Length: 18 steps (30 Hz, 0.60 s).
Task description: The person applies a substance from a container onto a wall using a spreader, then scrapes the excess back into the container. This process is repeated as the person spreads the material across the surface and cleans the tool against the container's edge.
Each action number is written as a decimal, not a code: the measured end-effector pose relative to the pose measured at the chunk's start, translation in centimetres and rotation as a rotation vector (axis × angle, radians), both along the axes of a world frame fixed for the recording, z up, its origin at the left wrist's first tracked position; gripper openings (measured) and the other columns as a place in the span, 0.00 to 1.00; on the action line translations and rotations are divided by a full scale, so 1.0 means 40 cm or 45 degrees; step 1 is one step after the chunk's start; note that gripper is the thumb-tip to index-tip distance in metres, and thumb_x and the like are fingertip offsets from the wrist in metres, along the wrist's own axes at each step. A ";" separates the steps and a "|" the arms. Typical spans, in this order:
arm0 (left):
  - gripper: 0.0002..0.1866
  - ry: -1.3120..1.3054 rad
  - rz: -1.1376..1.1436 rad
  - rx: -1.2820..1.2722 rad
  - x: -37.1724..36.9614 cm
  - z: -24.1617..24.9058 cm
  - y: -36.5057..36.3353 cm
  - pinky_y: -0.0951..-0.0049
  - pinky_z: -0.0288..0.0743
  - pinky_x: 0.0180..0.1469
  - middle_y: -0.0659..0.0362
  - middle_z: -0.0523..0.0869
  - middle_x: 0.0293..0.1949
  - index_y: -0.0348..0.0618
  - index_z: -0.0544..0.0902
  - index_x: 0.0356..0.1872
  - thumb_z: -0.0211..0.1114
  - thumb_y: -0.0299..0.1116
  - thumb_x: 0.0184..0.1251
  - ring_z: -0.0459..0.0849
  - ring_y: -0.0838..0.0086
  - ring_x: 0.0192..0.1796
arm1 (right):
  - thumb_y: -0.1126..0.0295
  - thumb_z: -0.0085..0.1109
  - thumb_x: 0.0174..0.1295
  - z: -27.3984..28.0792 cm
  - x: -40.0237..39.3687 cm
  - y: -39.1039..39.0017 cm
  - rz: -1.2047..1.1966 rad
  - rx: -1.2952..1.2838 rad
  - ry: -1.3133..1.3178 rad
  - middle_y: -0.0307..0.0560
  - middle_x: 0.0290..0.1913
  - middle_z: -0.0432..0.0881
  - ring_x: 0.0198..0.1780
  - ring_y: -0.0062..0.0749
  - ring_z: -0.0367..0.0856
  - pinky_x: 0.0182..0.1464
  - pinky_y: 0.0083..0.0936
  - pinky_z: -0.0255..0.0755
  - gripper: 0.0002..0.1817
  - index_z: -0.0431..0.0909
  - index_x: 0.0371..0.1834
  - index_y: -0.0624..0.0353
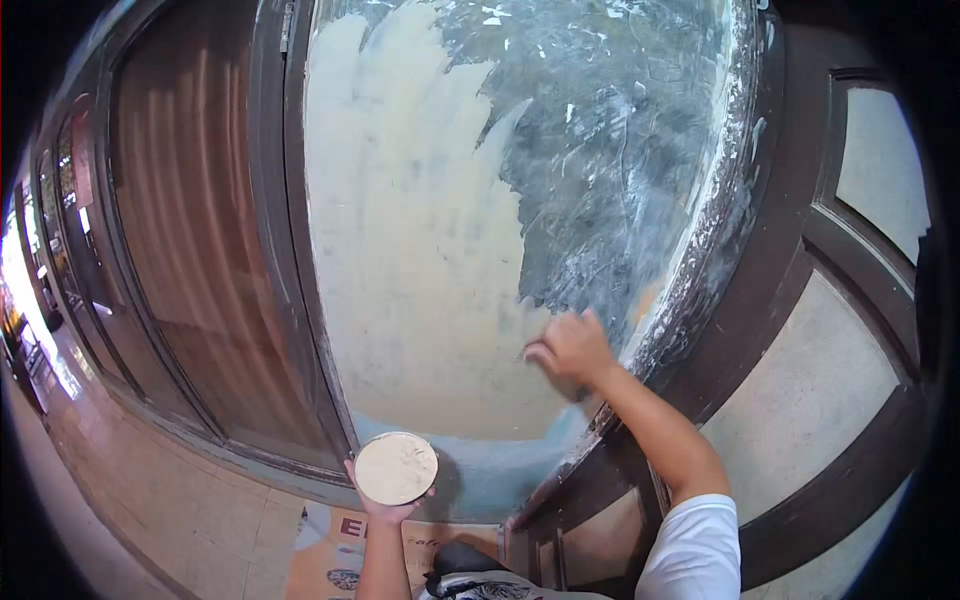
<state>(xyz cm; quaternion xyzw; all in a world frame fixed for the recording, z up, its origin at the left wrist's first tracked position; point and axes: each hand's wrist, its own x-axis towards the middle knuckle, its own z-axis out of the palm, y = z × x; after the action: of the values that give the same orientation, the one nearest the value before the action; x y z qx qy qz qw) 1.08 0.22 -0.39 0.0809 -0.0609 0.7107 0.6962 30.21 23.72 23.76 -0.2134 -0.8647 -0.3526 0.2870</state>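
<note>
A round container [397, 468] filled with cream-coloured paste rests in my left hand [388, 508], whose fingers curl round its sides near the bottom of the view. My right hand [572, 350] is raised close to the wall panel, its fingers closed; what it grips is blurred and hidden beneath the hand. On the panel, a smooth cream coat [420, 250] covers the left and lower part. Rough grey-green surface [610, 180] with white marks shows at the upper right, its border with the cream ragged. A pale blue strip [480, 462] runs along the panel's bottom.
Left of the panel is a dark-framed window [190, 180] with a brown curtain behind it. A dark wooden door with pale panels [810, 380] stands at the right. Below, printed cardboard [330, 550] lies on the tiled floor [200, 480].
</note>
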 end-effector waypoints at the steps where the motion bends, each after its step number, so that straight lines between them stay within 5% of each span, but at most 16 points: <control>1: 0.52 -0.038 -0.071 0.151 -0.001 0.012 -0.002 0.29 0.78 0.45 0.46 0.73 0.74 0.57 0.71 0.75 0.48 0.85 0.60 0.75 0.36 0.68 | 0.44 0.68 0.62 0.062 -0.005 -0.011 0.029 -0.073 0.194 0.41 0.32 0.82 0.38 0.44 0.79 0.45 0.43 0.64 0.19 0.83 0.30 0.48; 2: 0.52 -0.033 -0.070 0.151 -0.004 0.015 -0.002 0.29 0.78 0.45 0.46 0.73 0.74 0.57 0.71 0.75 0.48 0.85 0.60 0.75 0.36 0.68 | 0.44 0.68 0.62 0.105 -0.010 -0.006 0.031 -0.072 0.199 0.41 0.32 0.82 0.38 0.44 0.79 0.45 0.43 0.64 0.19 0.83 0.30 0.48; 4: 0.52 -0.028 -0.125 0.175 -0.006 0.016 -0.002 0.27 0.78 0.46 0.45 0.72 0.74 0.58 0.71 0.75 0.48 0.85 0.60 0.75 0.35 0.68 | 0.44 0.68 0.61 0.159 -0.010 -0.003 0.018 0.000 1.073 0.42 0.33 0.83 0.39 0.45 0.79 0.46 0.43 0.65 0.19 0.84 0.30 0.47; 6: 0.52 0.008 -0.088 0.189 -0.011 0.010 -0.001 0.27 0.79 0.46 0.45 0.72 0.74 0.58 0.70 0.76 0.48 0.85 0.60 0.76 0.34 0.67 | 0.43 0.67 0.61 0.149 -0.002 -0.025 -0.012 -0.048 1.069 0.41 0.35 0.83 0.39 0.44 0.79 0.47 0.44 0.65 0.19 0.86 0.30 0.46; 9: 0.53 0.037 -0.071 0.155 -0.016 0.007 0.001 0.29 0.81 0.41 0.41 0.74 0.72 0.56 0.70 0.76 0.49 0.85 0.59 0.79 0.33 0.62 | 0.40 0.65 0.62 0.048 -0.004 -0.060 -0.005 -0.189 -0.005 0.44 0.32 0.81 0.37 0.46 0.79 0.46 0.45 0.64 0.24 0.84 0.28 0.50; 12: 0.54 -0.022 -0.075 0.174 -0.014 0.008 -0.002 0.32 0.82 0.38 0.38 0.73 0.71 0.54 0.70 0.75 0.48 0.85 0.59 0.81 0.31 0.59 | 0.40 0.65 0.61 0.076 -0.005 0.000 -0.070 0.009 0.100 0.43 0.31 0.80 0.38 0.46 0.79 0.46 0.45 0.64 0.24 0.84 0.28 0.50; 16: 0.55 0.004 -0.049 0.086 -0.005 0.039 -0.012 0.36 0.85 0.33 0.37 0.74 0.70 0.52 0.70 0.75 0.48 0.85 0.59 0.81 0.29 0.55 | 0.41 0.68 0.61 0.197 -0.015 -0.011 0.101 0.036 1.080 0.43 0.33 0.80 0.37 0.46 0.79 0.43 0.45 0.64 0.24 0.81 0.30 0.52; 18: 0.55 0.029 -0.124 0.218 -0.026 0.021 -0.010 0.34 0.84 0.35 0.38 0.74 0.70 0.53 0.70 0.75 0.49 0.86 0.58 0.81 0.29 0.56 | 0.42 0.69 0.60 0.138 -0.009 -0.037 0.159 -0.024 0.933 0.43 0.32 0.79 0.38 0.47 0.79 0.44 0.44 0.64 0.24 0.80 0.33 0.53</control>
<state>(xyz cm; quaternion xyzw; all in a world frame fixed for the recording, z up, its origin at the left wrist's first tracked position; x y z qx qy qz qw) 0.02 -0.19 0.44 0.1450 -0.1176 0.6671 0.7212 29.83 22.24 29.30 -0.2751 -0.7192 -0.2265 0.5964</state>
